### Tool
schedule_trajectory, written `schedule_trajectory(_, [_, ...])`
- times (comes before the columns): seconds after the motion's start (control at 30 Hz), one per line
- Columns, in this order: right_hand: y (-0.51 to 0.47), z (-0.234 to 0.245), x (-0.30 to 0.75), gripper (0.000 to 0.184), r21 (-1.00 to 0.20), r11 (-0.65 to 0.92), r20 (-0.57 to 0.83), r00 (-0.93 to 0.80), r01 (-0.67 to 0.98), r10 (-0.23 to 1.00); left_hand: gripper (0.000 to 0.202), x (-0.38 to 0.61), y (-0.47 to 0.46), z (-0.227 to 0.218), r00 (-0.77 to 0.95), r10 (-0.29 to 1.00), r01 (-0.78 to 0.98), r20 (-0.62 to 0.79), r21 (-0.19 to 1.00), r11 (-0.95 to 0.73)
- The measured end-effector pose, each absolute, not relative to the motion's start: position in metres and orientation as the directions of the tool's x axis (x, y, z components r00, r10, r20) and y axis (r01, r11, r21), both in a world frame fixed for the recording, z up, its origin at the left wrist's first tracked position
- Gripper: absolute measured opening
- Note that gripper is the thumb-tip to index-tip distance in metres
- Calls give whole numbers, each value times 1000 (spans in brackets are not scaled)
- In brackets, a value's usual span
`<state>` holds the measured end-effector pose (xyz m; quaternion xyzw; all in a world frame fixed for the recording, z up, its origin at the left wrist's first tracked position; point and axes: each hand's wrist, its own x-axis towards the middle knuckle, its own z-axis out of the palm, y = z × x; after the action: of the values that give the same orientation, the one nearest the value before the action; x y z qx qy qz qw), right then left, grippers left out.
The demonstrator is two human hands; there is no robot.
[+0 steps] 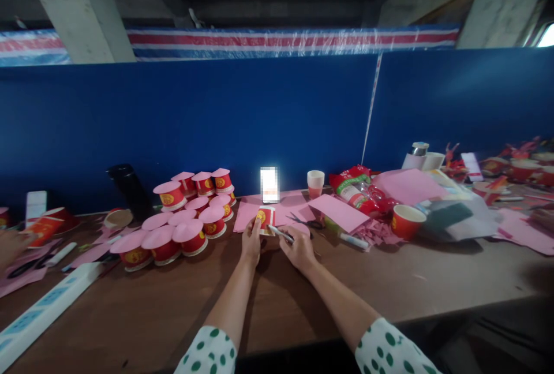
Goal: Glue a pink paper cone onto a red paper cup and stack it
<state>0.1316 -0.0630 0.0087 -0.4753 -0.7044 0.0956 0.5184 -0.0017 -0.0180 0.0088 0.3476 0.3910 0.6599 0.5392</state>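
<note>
L hand: fingers closed on the left side of the red cup, thumb and fingertips touching its wall. Cup stands on the pink sheet, just ahead of both hands. R hand: closed on the pen, tip pointing left at the cup base; contact w/ cup cannot be told. Scissors lie just right of the cup. Capped cups stacked at left.
</note>
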Motion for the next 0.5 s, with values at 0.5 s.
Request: schedule_trajectory(0.5, [-63, 9, 133, 22, -658, 499, 581, -41, 564, 813, 38, -3, -16, 7, -208, 977, -460, 36, 878, -130])
